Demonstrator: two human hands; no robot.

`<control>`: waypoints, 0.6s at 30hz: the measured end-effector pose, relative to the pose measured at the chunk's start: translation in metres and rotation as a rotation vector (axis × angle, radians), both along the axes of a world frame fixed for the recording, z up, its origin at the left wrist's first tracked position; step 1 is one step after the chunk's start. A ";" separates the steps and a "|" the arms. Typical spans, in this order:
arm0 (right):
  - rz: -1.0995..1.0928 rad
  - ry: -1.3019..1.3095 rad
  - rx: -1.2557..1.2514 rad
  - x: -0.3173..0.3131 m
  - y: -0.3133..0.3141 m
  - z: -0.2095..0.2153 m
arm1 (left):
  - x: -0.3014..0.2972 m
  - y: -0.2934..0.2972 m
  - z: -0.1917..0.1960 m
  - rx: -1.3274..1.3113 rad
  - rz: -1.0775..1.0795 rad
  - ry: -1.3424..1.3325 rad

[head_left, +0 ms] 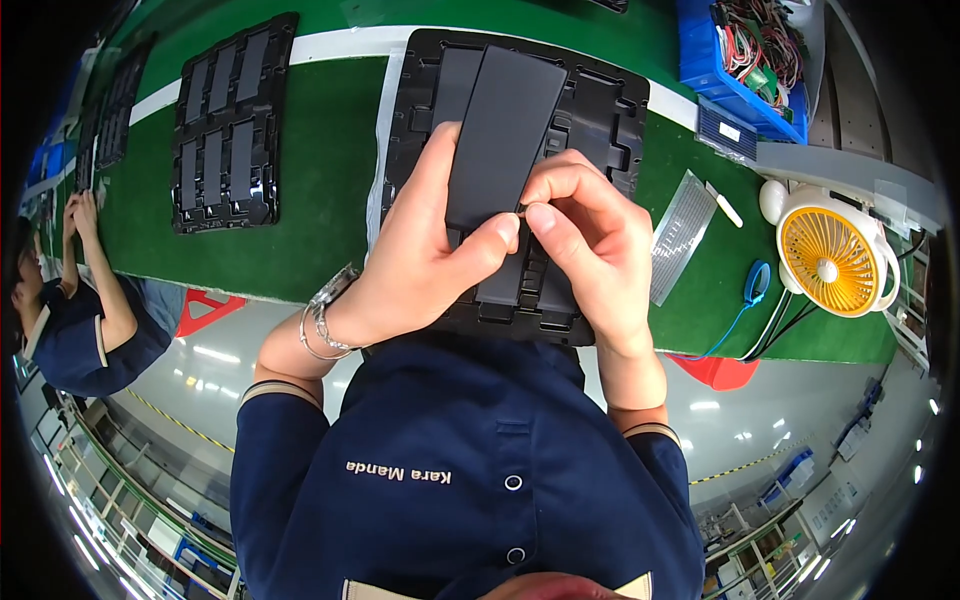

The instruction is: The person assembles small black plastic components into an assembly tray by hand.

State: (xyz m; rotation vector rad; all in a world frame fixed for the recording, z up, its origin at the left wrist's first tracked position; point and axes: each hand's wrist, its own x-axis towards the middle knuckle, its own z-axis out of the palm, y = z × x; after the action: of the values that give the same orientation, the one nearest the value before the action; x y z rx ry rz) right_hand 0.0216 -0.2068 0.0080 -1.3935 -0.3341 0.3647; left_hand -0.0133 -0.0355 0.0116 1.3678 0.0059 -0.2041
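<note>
A flat, dark grey rectangular panel [508, 130] is tilted above a black moulded tray [625, 105]. My left hand [425, 235] grips the panel along its left side, with the thumb across its near end. At the panel's near right corner, my right hand [597, 235] pinches finger and thumb together. A tiny bit of something shows between those fingertips, too small to name. Under my hands, the tray's compartments hold similar dark panels [500, 278], partly hidden by my fingers.
Another black tray [222, 130] of panels lies to the left on the green table [330, 150]. At right are a yellow-bladed fan [830, 262], a blue wrist strap [757, 284], a printed sheet [683, 235], a white marker [724, 204] and a blue bin [705, 60] of wires. A co-worker's hands [82, 213] are far left.
</note>
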 end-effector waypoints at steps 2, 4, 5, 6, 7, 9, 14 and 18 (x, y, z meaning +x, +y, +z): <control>-0.008 -0.072 -0.069 0.000 -0.001 0.000 | -0.001 0.000 0.000 0.138 0.027 -0.042; -0.034 -0.169 -0.144 0.000 -0.001 0.001 | -0.001 0.000 -0.001 0.157 0.030 -0.056; -0.033 -0.169 -0.144 0.000 -0.002 0.001 | -0.001 -0.001 -0.001 0.176 0.031 -0.072; -0.040 -0.226 -0.214 0.000 -0.002 0.002 | -0.002 -0.001 -0.001 0.176 0.031 -0.071; -0.047 -0.282 -0.284 0.000 -0.002 0.003 | -0.002 -0.001 0.000 0.276 0.041 -0.127; -0.054 -0.313 -0.335 0.000 -0.002 0.006 | -0.002 -0.001 -0.002 0.375 0.050 -0.181; -0.042 -0.264 -0.425 0.003 -0.003 0.007 | 0.000 -0.002 -0.003 0.638 0.089 -0.383; -0.042 -0.025 0.093 0.012 -0.011 0.003 | -0.004 0.003 0.005 -0.138 -0.055 0.113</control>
State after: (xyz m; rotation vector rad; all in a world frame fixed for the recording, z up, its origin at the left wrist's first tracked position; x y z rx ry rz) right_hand 0.0334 -0.2176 0.0106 -1.3126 -0.3379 0.2936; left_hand -0.0177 -0.0322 0.0168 1.2185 0.0479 -0.3222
